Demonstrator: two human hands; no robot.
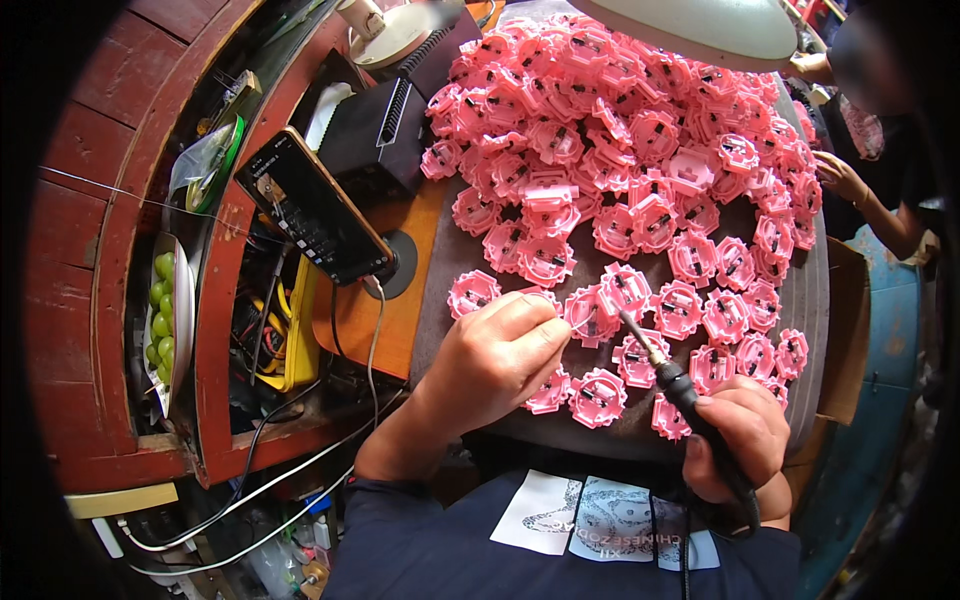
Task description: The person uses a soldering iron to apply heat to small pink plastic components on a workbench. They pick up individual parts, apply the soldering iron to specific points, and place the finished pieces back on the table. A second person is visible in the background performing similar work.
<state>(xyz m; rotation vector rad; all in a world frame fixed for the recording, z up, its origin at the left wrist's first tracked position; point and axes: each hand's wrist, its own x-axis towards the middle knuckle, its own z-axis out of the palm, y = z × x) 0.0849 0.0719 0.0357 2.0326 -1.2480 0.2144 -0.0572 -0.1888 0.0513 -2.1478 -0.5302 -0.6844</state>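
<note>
My right hand (745,435) is wrapped round the dark handle of a soldering iron (678,385), whose metal tip slants up and left. The tip is at the lower edge of a pink plastic housing (626,287) with small dark parts inside. To the left, my left hand (495,350) is closed in a pinch on a thin pale solder wire (582,323), which curves toward the tip. Its far end is too fine to make out. More pink housings (598,397) lie loose around both hands on the grey work surface (445,300).
A large heap of pink housings (600,110) fills the far side under a lamp shade (700,25). At left, a phone (315,210) stands by a black box (370,135); cables hang below. Green grapes (162,310) lie in a tray. Another person's hand (840,178) is at far right.
</note>
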